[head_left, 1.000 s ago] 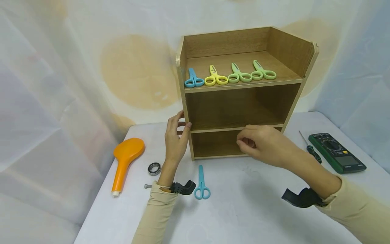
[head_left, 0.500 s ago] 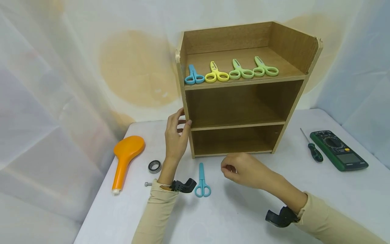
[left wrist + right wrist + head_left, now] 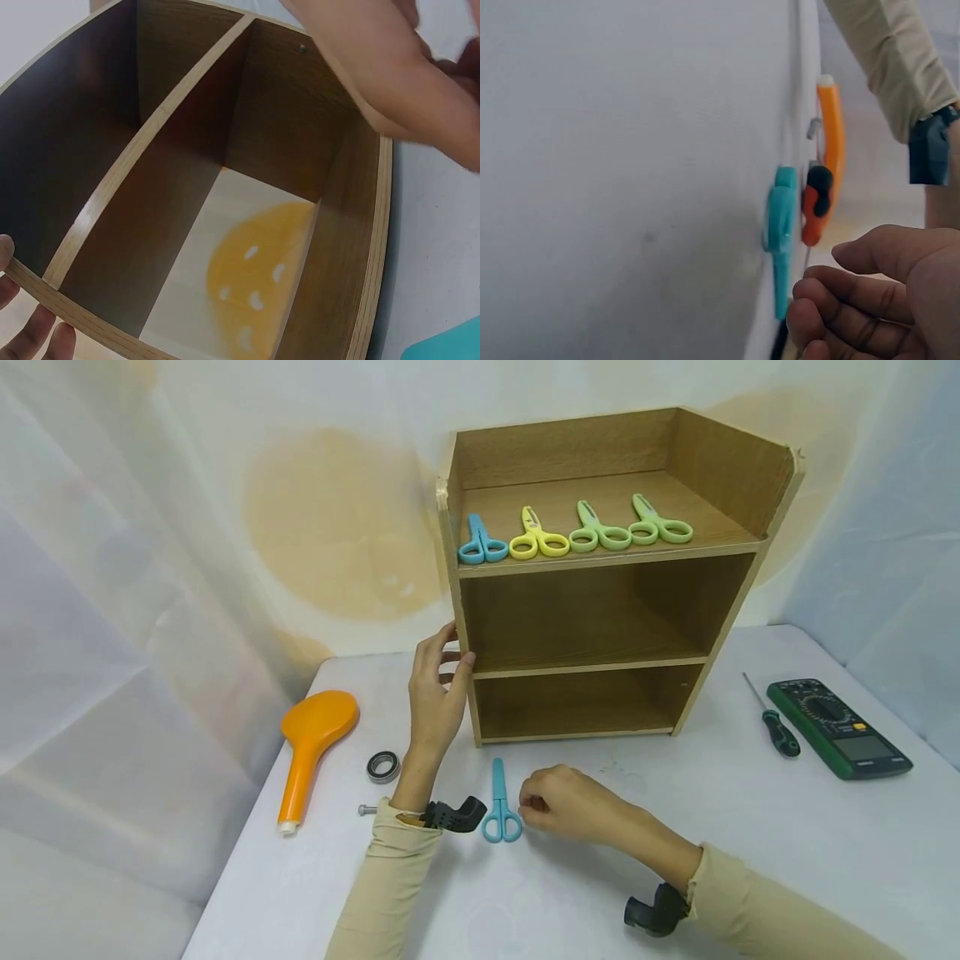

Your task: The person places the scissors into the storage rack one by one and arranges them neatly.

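Blue scissors [image 3: 500,804] are seen lying flat on the white table [image 3: 750,860], in front of the wooden shelf unit [image 3: 600,610], blades pointed toward it. The right hand [image 3: 562,803] is held just beside the handles, fingers curled and nothing grasped. The shelf unit's left front edge is gripped by the left hand [image 3: 437,693], fingers and thumb wrapped around it. Four more scissors [image 3: 573,533] are lined up on the top shelf. An orange shower head [image 3: 311,743] and a bearing [image 3: 382,767] are seen to the left, a screwdriver [image 3: 772,727] and multimeter [image 3: 840,727] to the right.
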